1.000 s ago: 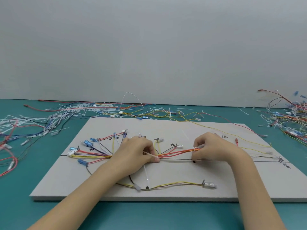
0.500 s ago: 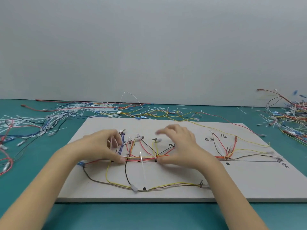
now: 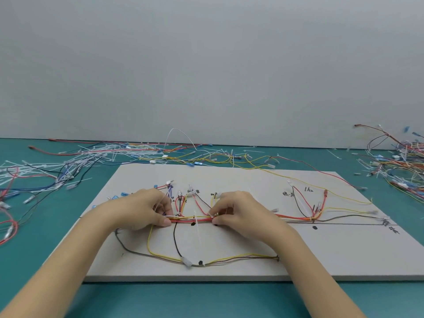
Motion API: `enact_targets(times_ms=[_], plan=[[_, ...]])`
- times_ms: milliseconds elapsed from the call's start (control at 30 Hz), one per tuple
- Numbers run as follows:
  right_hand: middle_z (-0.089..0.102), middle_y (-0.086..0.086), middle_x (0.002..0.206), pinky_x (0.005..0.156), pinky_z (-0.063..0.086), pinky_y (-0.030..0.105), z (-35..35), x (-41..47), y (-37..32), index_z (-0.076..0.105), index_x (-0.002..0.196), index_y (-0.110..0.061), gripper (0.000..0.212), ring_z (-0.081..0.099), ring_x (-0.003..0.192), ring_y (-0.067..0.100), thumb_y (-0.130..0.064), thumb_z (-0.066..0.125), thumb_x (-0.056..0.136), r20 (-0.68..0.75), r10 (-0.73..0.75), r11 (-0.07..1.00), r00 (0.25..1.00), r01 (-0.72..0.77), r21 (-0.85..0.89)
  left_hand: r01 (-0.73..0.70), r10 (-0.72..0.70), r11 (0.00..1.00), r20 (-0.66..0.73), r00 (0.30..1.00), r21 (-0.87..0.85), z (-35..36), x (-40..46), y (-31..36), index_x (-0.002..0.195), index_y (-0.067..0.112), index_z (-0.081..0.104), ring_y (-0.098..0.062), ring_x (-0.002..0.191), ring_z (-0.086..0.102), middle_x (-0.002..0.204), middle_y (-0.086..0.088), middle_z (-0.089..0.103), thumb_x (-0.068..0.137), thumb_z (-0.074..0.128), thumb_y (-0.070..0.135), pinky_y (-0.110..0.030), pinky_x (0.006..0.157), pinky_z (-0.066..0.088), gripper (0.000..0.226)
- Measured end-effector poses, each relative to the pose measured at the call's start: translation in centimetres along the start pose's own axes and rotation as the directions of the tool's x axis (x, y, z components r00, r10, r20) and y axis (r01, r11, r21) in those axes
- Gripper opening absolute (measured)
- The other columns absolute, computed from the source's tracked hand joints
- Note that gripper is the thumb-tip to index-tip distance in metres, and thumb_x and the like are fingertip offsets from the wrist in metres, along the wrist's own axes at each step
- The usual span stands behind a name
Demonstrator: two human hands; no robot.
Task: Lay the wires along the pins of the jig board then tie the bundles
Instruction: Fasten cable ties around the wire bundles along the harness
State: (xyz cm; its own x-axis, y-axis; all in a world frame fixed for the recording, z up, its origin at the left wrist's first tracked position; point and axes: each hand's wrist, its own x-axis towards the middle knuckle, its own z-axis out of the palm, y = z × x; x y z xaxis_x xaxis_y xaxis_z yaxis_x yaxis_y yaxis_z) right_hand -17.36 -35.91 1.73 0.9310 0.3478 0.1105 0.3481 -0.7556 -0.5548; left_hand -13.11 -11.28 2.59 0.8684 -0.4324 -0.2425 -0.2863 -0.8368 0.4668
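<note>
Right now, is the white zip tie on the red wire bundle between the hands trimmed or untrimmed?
Untrimmed: the white zip tie crosses the red wire bundle and its long tail lies on the grey jig board.

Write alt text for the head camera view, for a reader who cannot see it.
Two bare hands pinch a red and yellow wire bundle on a pale jig board, the left hand and the right hand a short span apart. A white cable tie crosses the bundle between them; loose wires litter the teal table.
</note>
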Motion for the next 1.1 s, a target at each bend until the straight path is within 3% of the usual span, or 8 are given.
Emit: enact_targets(times_ms=[133, 333, 600, 800, 967, 1100], plan=[[0.058, -0.014, 0.077, 0.065, 0.035, 0.018, 0.1, 0.0, 0.0, 0.075, 0.095, -0.018, 0.013, 0.051, 0.07, 0.001, -0.014, 0.067, 0.087, 0.001, -0.022, 1.0, 1.0, 0.022, -0.018, 0.006, -0.006, 1.0, 0.026, 1.0, -0.007, 0.0, -0.2, -0.1, 0.091, 0.031, 0.062, -0.011, 0.081, 0.051, 0.089, 0.006, 0.057, 0.09, 0.067, 0.03, -0.034, 0.085, 0.045, 0.005], [0.062, 0.0, 0.089, 0.075, 0.043, 0.03, 0.0, 0.1, -0.3, 0.074, 0.099, -0.015, 0.015, 0.055, 0.082, 0.015, -0.01, 0.063, 0.089, -0.024, -0.052, 0.998, 0.998, 0.052, -0.033, -0.011, 0.012, 0.999, 0.042, 0.999, -0.03, -0.1, -0.3, 0.0, 0.091, 0.028, 0.063, -0.01, 0.078, 0.051, 0.087, 0.006, 0.06, 0.092, 0.064, 0.028, -0.03, 0.081, 0.045, 0.002], [0.058, 0.0, 0.086, 0.073, 0.041, 0.028, 0.0, 0.4, -0.3, 0.075, 0.102, -0.015, 0.017, 0.05, 0.078, 0.013, -0.01, 0.063, 0.091, -0.241, -0.155, 0.988, 0.958, 0.143, -0.065, -0.041, 0.044, 0.995, 0.03, 0.999, -0.092, -0.2, -0.2, -0.3, 0.093, 0.019, 0.065, -0.013, 0.075, 0.048, 0.083, 0.001, 0.058, 0.092, 0.065, 0.026, -0.029, 0.076, 0.04, 0.006], [0.068, -0.006, 0.093, 0.08, 0.048, 0.026, 0.3, 0.4, 0.5, 0.074, 0.1, -0.024, 0.017, 0.057, 0.083, 0.007, -0.015, 0.064, 0.089, -0.116, -0.017, 1.0, 0.993, 0.018, 0.011, -0.028, 0.03, 0.998, 0.018, 0.999, -0.06, -0.3, -0.2, -0.1, 0.088, 0.026, 0.065, -0.011, 0.074, 0.05, 0.084, 0.003, 0.059, 0.089, 0.069, 0.026, -0.029, 0.076, 0.043, 0.003], [0.062, -0.016, 0.081, 0.071, 0.042, 0.016, -0.1, 0.4, 0.7, 0.074, 0.104, -0.021, 0.019, 0.053, 0.07, 0.0, -0.013, 0.066, 0.089, -0.065, 0.028, 0.994, 0.997, -0.021, 0.107, 0.0, 0.001, 0.999, 0.03, 1.0, -0.037, -1.0, -0.7, -0.6, 0.087, 0.037, 0.066, -0.011, 0.08, 0.056, 0.093, 0.006, 0.061, 0.083, 0.075, 0.029, -0.03, 0.083, 0.047, 0.013], [0.067, -0.008, 0.08, 0.066, 0.042, 0.017, -0.7, 0.1, 0.8, 0.075, 0.102, -0.018, 0.017, 0.05, 0.066, 0.006, -0.012, 0.067, 0.089, -0.016, 0.046, 0.979, 0.999, -0.041, 0.201, -0.036, 0.039, 0.998, 0.037, 0.999, -0.059, -1.0, -0.7, -0.7, 0.081, 0.037, 0.067, -0.01, 0.074, 0.052, 0.084, 0.007, 0.059, 0.085, 0.073, 0.027, -0.034, 0.081, 0.046, 0.012]])
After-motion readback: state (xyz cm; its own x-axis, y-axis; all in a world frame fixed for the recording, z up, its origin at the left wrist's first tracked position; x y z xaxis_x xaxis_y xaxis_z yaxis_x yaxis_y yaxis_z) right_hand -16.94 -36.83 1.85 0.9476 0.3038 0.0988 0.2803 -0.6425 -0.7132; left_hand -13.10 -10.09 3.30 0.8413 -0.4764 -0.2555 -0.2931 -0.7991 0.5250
